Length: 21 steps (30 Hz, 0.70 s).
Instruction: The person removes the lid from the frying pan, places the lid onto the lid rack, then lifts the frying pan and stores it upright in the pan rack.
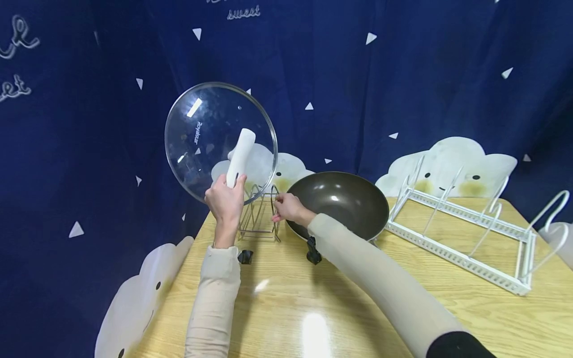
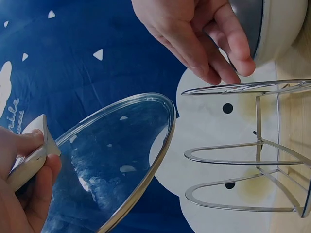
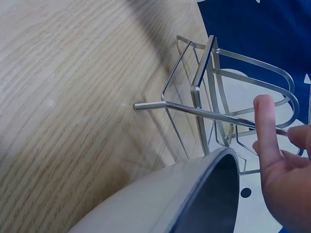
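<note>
My left hand (image 1: pixel 226 200) grips the white handle (image 1: pixel 240 155) of a round glass pot lid (image 1: pixel 190 171). The lid is raised and tilted, its metal rim standing left of and above a small metal wire rack (image 2: pixel 228 159). Beside the rack's right end hoop is my right hand (image 1: pixel 290 207), its fingers loosely bent. In the left wrist view these fingers (image 2: pixel 223 68) lie just outside that hoop, not wrapped round it; whether they touch it I cannot tell. A dark-lined wok (image 1: pixel 344 201) with a pale outside stands right behind the right hand.
On the right of the wooden table (image 1: pixel 286 303) stands a white rack (image 1: pixel 452 256) with several upright hoops. A dark blue curtain (image 1: pixel 313 74) with white triangles and clouds hangs behind and to the left. Black wrist straps show on both arms.
</note>
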Motion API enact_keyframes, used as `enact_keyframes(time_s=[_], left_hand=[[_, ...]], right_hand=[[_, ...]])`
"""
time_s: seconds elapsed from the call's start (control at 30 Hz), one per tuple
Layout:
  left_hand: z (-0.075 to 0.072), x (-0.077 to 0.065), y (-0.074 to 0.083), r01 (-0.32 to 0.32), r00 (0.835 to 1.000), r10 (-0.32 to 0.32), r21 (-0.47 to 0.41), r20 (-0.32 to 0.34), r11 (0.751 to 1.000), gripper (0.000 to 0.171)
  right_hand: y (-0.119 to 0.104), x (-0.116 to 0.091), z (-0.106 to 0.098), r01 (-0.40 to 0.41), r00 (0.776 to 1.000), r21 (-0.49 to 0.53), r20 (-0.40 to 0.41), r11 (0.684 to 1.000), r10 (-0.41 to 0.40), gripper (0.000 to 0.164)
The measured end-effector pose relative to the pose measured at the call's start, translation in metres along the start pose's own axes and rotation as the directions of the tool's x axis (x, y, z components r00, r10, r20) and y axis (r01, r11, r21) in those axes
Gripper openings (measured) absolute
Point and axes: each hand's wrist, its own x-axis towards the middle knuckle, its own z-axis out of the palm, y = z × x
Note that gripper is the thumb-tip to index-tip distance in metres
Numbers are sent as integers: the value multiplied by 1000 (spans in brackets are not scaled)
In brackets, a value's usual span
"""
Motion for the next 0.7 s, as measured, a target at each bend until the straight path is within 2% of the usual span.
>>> enact_keyframes(time_s=[0.17,0.43,0.7], left_hand=[[0,-1,-3,4,1000,-4,18,-2,1000,38],[0,-1,-9,-31,1000,31,52,3,998,41],[1,-2,-9,-45,999,42,86,32,995,40]], right_hand=[[0,1,3,-5,1000,-23,29,1000,5,39],[3,3,7,24,999,-171,-40,985,-32,31],[3,-4,4,51,998,-233,-23,971,-59,18]])
